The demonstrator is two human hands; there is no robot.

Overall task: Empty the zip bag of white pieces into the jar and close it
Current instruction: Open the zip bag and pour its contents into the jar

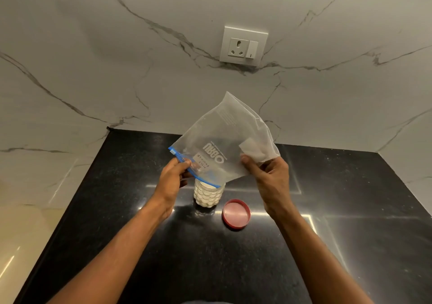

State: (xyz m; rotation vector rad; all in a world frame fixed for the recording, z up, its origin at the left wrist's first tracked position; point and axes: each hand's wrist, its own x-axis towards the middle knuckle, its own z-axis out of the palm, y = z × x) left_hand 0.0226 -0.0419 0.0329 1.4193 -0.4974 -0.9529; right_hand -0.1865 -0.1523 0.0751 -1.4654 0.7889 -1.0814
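A clear zip bag (222, 137) with a blue zip strip is held upside down, its mouth tipped over the open jar (208, 195). My left hand (173, 177) pinches the blue zip edge at the bag's lower left. My right hand (268, 175) grips the bag's right side, where a white patch shows through the plastic. The bag looks nearly empty. The textured clear jar stands on the black counter, filled with white pieces almost to its rim. Its red lid (236, 213) lies flat on the counter just right of the jar.
The black stone counter (350, 210) runs back to a marble wall with a white socket and switch (243, 46). The counter's left edge drops off beside a pale surface (23, 245).
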